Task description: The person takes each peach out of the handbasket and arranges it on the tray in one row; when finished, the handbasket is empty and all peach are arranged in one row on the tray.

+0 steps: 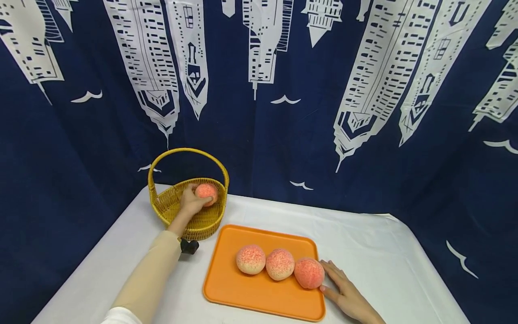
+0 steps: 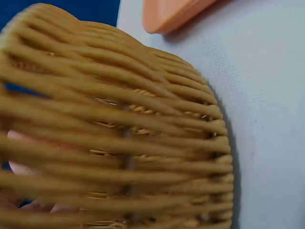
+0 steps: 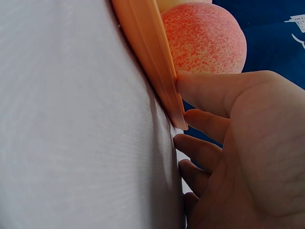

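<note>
My left hand (image 1: 190,201) reaches into a yellow wicker basket (image 1: 205,232) with a tall arched handle. Its fingers and thumb grip a pink peach (image 1: 207,192) inside the rim. In the left wrist view, the basket's woven wall (image 2: 143,162) covers most of the hand and peach. My right hand (image 1: 349,294) lies at the right edge of an orange tray (image 1: 259,294), fingers loosely extended. The right wrist view has its thumb and fingertips against the tray's rim (image 3: 155,57), close to the nearest peach (image 3: 207,40); whether they touch that peach I cannot tell.
Two more peaches, a left one (image 1: 251,259) and a middle one (image 1: 280,264), sit in a row with the right-hand peach on the tray. A white cloth (image 1: 380,252) covers the table. Behind it hangs a navy curtain (image 1: 267,144) with white buildings.
</note>
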Tool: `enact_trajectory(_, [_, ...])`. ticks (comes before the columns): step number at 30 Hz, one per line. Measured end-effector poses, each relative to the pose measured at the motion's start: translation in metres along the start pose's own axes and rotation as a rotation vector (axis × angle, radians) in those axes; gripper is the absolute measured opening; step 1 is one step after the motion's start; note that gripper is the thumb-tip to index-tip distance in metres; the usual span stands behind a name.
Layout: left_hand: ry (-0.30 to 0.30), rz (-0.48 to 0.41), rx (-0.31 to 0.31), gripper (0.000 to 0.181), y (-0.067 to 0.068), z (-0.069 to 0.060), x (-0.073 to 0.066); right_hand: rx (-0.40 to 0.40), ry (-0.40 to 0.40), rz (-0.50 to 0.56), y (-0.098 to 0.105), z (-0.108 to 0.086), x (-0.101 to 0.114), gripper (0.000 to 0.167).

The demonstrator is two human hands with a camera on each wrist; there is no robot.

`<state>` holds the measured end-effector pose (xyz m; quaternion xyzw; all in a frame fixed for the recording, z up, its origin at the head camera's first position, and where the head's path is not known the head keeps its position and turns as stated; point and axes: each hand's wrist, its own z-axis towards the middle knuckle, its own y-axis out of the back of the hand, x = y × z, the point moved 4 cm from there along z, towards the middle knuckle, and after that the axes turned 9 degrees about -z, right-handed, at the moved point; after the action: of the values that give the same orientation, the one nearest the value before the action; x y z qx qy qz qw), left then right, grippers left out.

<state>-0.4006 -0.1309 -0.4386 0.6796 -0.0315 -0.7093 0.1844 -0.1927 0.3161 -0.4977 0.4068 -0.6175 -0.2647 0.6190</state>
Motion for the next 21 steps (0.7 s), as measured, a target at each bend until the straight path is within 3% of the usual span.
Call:
enact_trajectory(12, [-0.086, -0.036, 0.044, 0.071, 0.022, -0.031, -0.018, 0.003, 0.009, -0.005, 0.000, -0.001, 0.000, 0.070])
enact_trajectory(17, [-0.130, -0.037, 0.042, 0.074, 0.027, -0.054, -0.031, 0.004, 0.008, -0.011, 0.000, -0.001, 0.000, 0.070])
enact_trajectory(21, [-0.221, -0.048, 0.038, 0.074, 0.027, -0.079, -0.044, 0.005, 0.004, -0.008, 0.001, 0.000, 0.000, 0.070])
